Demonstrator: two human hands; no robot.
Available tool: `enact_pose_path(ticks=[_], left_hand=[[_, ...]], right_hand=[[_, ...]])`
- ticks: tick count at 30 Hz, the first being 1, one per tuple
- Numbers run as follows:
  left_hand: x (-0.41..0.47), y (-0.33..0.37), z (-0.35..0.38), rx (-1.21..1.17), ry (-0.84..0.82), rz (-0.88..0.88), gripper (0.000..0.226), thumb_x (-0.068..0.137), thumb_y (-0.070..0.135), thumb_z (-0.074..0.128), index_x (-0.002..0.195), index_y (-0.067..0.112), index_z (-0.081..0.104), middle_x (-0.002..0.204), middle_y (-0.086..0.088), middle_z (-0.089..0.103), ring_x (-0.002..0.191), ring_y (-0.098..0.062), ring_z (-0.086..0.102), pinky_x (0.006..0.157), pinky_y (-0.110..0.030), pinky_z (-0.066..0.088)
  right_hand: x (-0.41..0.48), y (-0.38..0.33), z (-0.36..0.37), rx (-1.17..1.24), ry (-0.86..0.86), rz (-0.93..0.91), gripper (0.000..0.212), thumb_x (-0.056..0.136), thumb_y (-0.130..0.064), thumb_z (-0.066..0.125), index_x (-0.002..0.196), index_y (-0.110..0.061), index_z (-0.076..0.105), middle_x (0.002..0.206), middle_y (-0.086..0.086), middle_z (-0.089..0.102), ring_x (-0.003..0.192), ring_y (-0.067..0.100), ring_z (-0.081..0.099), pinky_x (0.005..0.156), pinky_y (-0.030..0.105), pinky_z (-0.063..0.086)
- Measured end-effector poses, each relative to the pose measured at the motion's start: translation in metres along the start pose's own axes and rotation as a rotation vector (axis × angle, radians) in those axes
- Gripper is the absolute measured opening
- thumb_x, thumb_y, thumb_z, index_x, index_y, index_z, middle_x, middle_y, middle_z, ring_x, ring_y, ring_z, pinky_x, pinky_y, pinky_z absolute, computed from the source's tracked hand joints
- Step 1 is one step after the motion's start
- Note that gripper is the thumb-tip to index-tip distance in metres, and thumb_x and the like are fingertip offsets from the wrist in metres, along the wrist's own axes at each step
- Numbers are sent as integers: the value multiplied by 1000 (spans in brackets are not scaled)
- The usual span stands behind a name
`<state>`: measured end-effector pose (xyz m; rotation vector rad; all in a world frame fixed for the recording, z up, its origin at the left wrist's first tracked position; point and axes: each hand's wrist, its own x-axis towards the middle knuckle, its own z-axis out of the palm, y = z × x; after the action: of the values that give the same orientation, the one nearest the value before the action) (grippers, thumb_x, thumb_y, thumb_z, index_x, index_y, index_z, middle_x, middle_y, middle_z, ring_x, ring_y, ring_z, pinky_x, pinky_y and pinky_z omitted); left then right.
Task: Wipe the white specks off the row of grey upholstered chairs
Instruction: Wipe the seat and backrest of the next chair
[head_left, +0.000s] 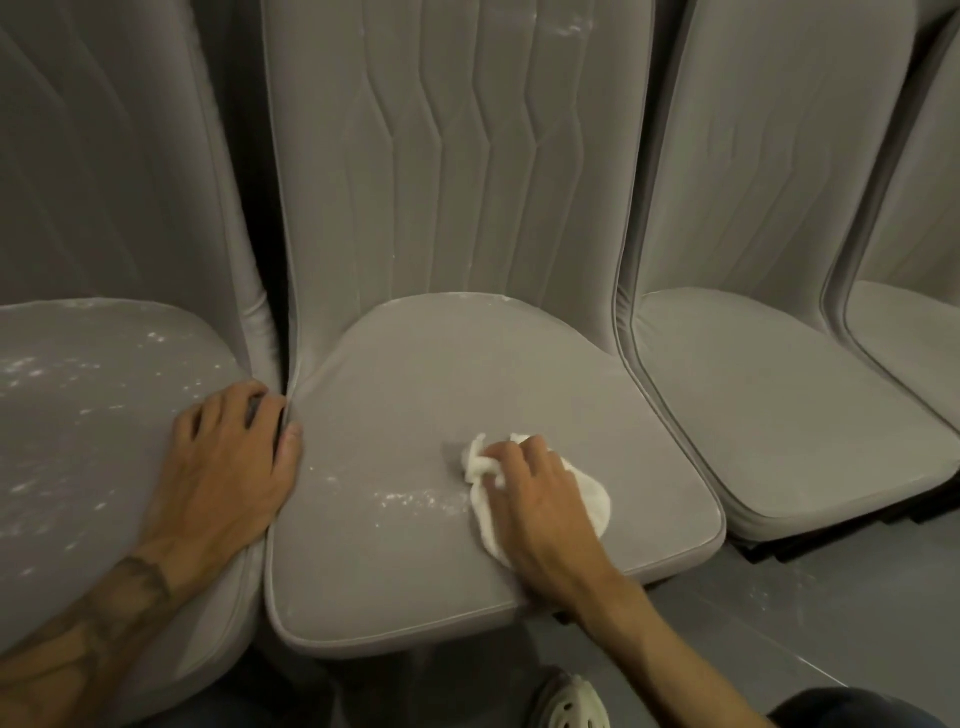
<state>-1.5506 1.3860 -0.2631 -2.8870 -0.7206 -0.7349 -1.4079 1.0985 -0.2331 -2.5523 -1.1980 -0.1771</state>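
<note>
Specks (415, 500) lie between left hand (228, 457) and cloth (592, 501) under right hand (535, 493).

Grey glossy floor (779, 613) at lower right, faint white dusting on it and a pale reflection streak near the edge. White perforated clog (571, 702) at bottom centre, partly cut off. Dark blue trouser leg (857, 711) in bottom right corner.

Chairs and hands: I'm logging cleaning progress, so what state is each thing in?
Left seat: heavily specked.
Middle seat: mostly clean, specks near the front.
Right seat: looks clean.
Cloth: bunched, on the middle seat.
Right hand: grips the cloth.
Left hand: rests on the left seat's edge.
Floor: a few specks.
</note>
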Motion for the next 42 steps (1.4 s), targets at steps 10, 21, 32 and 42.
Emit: enact_pose_path(ticks=[10,21,32,42], left_hand=[[0,3,-3,12,-20,-20,34,102,38,36,112,15,59,125,-13,52,109,-36,54,93,-52,39],[0,10,-17,-16,-101,-60,33,102,32,37,112,12,61,126,-15,56,111,-36,56,96,-51,42],[-1,6,-12,-18,-111,-75,32,101,27,36,115,14,62,126,-11,56,114,-33,55,98,-49,41],[-1,6,-19,-51,-168,-92,35,100,28,36,121,16,62,131,-9,56,121,-30,54,104,-46,41]], right_hand=[[34,-20,13,-117,-74,-80,36,99,-43,35,123,-27,56,117,-3,56,107,22,52,90,34,37],[77,-29,19,-94,-58,-54,36,100,-44,39,123,-23,56,119,2,58,104,27,56,88,36,38],[133,-44,34,-94,-101,-115,35,101,-35,45,125,-11,53,122,13,56,108,35,54,92,39,36],[153,-59,44,66,-144,-338,31,102,-32,46,123,-11,56,118,14,55,100,39,56,92,45,41]])
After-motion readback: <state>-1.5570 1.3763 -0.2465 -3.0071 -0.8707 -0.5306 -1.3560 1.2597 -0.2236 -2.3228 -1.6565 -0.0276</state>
